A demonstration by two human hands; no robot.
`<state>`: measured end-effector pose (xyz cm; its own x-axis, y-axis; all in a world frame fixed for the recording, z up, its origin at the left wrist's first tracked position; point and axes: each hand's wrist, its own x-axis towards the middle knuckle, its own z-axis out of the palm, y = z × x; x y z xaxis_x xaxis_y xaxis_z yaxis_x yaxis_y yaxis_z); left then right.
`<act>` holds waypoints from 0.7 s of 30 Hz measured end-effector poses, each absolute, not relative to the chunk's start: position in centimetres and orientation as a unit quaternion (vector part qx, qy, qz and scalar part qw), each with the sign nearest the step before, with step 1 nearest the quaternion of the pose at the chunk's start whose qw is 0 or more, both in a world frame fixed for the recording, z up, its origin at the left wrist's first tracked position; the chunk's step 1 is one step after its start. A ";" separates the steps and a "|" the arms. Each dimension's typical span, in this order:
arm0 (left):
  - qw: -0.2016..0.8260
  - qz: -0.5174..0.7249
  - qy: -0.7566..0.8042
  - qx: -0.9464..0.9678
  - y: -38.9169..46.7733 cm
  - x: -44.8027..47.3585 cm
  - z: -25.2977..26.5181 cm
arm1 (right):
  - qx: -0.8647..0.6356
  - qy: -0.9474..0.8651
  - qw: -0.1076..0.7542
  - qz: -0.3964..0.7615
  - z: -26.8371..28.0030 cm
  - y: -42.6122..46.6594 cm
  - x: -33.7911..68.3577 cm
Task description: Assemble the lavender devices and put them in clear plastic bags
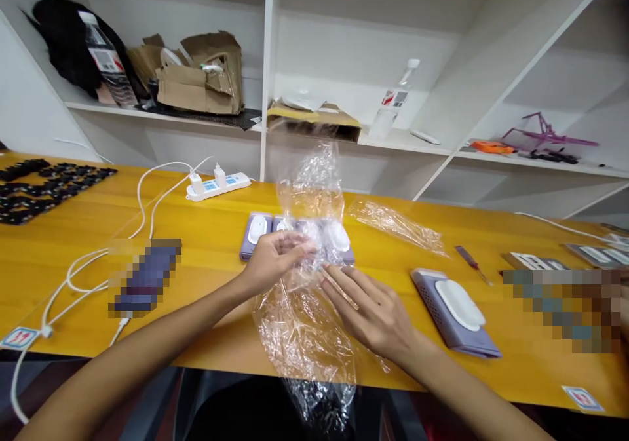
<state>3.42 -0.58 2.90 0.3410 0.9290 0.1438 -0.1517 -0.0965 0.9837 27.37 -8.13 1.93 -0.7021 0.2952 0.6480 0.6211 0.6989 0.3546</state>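
A long clear plastic bag (307, 336) runs from the back of the table, between my hands, and over the front edge. My left hand (275, 257) pinches its middle between thumb and fingers. My right hand (373, 310) lies beside it with fingers stretched out, the tips touching the plastic. Behind my hands stands a row of several purple box-shaped devices (244, 243) with white oval pieces (257, 229) on top, partly hidden by plastic and my left hand. To the right of my right hand is another purple device (442, 329) with a white oval piece.
Another clear plastic bag (400, 225) lies behind, near a screwdriver (472, 264). On the left are a power strip (221, 187), white cables and a blurred-out phone-like object (150, 277). Black parts (54, 189) cover the far left. Shelves behind hold bottles (393, 100) and a torn carton (199, 87).
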 end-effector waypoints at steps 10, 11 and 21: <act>0.383 0.421 0.508 0.646 -5.7 -6.4 1.3 | -0.600 -0.775 0.191 0.059 -2.7 -10.0 30.8; 0.342 0.426 0.514 0.661 -7.0 -7.2 0.2 | -0.603 -0.774 0.177 0.074 -3.7 -11.0 30.5; 0.495 0.463 0.489 0.549 -14.5 -5.1 -5.2 | -0.538 -0.788 0.273 0.126 -6.7 -17.4 21.4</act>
<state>-5.14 -14.55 -5.22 0.0929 0.9954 0.0253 0.0783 -0.0326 0.9964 21.37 -17.43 -6.67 -0.2726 0.9160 0.2942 0.7786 0.3897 -0.4918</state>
